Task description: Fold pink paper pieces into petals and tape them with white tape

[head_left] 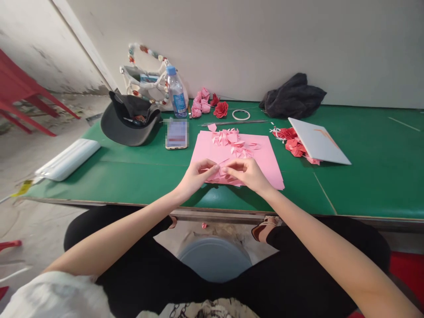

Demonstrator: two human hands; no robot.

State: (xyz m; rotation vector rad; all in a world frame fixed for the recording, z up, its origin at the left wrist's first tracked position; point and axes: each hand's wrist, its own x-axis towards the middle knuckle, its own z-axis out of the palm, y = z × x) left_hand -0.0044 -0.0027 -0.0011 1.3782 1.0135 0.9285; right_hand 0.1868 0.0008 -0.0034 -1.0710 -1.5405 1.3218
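Over the front part of a stack of pink paper sheets point(265, 165), my two hands meet. Thumb and fingers of my left hand point(202, 171) pinch a small pink paper piece point(221, 170) from one side. My right hand point(244, 172) pinches the same piece from the other side. Its exact shape is partly covered by my fingers. Just beyond the hands, curled pink paper petals point(228, 138) lie in a loose heap on the sheets. More pink pieces show beneath my fingers.
Behind the sheets lie thin wires point(235, 123), a white tape ring point(240, 115), red paper roses point(220, 109) and pink ones point(201, 104). A phone point(176, 134), cap point(130, 121) and bottle point(177, 95) stand left. Right are a white board point(319, 141) over red scraps point(294, 145) and black cloth point(293, 97).
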